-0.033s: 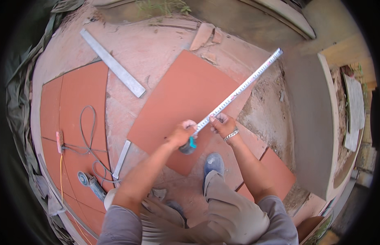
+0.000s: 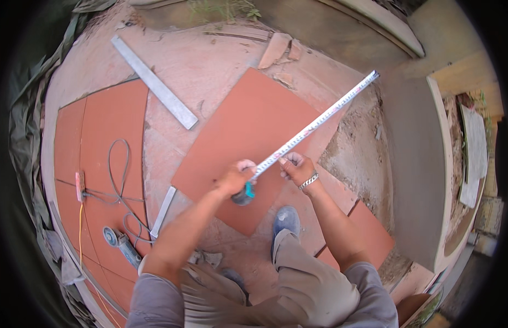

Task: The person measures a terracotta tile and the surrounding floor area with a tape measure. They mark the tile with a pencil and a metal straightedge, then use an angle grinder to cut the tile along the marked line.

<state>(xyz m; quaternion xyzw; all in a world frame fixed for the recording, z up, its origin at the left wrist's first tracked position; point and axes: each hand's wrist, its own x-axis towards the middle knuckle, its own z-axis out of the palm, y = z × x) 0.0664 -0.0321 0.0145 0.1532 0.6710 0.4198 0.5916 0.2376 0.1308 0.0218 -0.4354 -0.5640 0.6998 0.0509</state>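
A tape measure (image 2: 243, 195), dark with a teal patch, is gripped in my left hand (image 2: 236, 177) over the large red tile (image 2: 232, 131). Its white blade (image 2: 319, 119) runs out past the tile's far right edge, sloping up to the right. My right hand (image 2: 299, 168), with a metal bracelet at the wrist, is closed with thumb and fingertips at the blade's lower edge, a short way out from the case. My left fingers partly cover the spot where the blade leaves the case. The tile lies at an angle in front of my shoes.
Several red tiles (image 2: 114, 120) lie at left, with an angle grinder (image 2: 122, 246), its looped cable and a power connector (image 2: 80, 186) on them. A long metal bar (image 2: 154, 82) and a shorter one (image 2: 163, 212) lie nearby. A low wall (image 2: 415, 164) stands at right beside rubble.
My left hand has moved slightly left with the tape measure's case. The blade has shifted a little the same way past my right hand, which has stayed nearly in place.
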